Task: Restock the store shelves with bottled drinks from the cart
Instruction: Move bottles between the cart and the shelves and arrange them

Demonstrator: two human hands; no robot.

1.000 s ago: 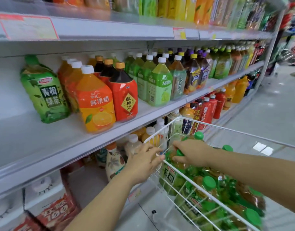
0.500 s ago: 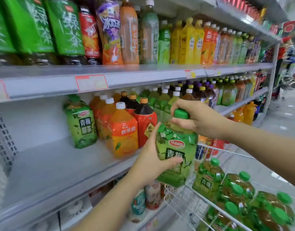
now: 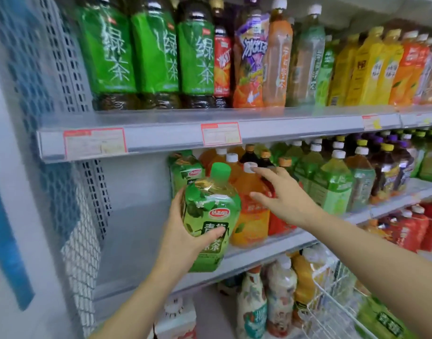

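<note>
- Hands first: the left hand point(image 3: 185, 237) is wrapped round the lower body of a green plum tea bottle point(image 3: 209, 216), thumb across the label and fingers behind, carrying it from below so the weight sits in the palm.
- Her or his right hand point(image 3: 282, 198) is spread and holds nothing; its fingers lie against the orange juice bottle point(image 3: 250, 211) at the front edge of the middle shelf point(image 3: 271, 253), most likely to steady or nudge that row so a gap stays free beside it.
- That held bottle hangs upright just in front of the shelf's front edge, not yet set down, in line with a matching green bottle point(image 3: 185, 171) standing further back; I'd judge the aim is to fill the lane ahead of it, like with like.
- Left of that lane the shelf runs bare to its left end, so there is room to slide in.
- Look of the bottle: squat and square-shouldered, green cap, clear neck showing yellowish drink, a glossy green wrap with leaves, a red oval logo and dark characters. It looks full and heavy, and the film slippery.
- At the lower right corner a white wire cart point(image 3: 332, 311) holds more green-labelled bottles.
</note>
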